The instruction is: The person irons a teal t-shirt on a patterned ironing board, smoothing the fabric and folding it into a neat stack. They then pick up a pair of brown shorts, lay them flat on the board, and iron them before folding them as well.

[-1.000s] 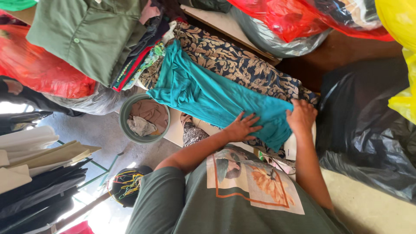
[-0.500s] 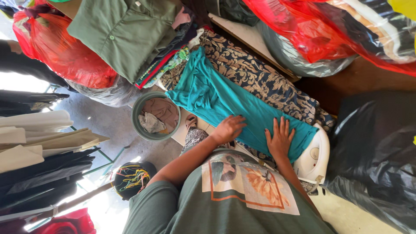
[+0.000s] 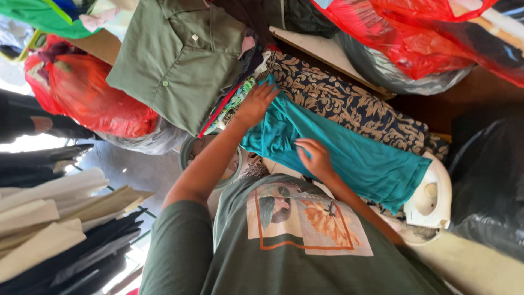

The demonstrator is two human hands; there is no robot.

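Teal cotton garment (image 3: 349,155) spread flat over brown patterned fabric (image 3: 349,104) on the worktop. Left hand (image 3: 256,104) pressing its far end, grip flat and wide. Right hand (image 3: 315,157) pinching a fold mid-cloth. White iron (image 3: 431,199) beside the hem.

Packages only, no labels/signs/screens seen: red plastic bag (image 3: 82,101), bulging, upper left beside the olive shirt. 2nd red plastic bag (image 3: 415,38), crumpled, top right, w/ a grey translucent bag (image 3: 393,74) just under it. Black plastic bag (image 3: 486,180), glossy, at right edge, next to the white iron.
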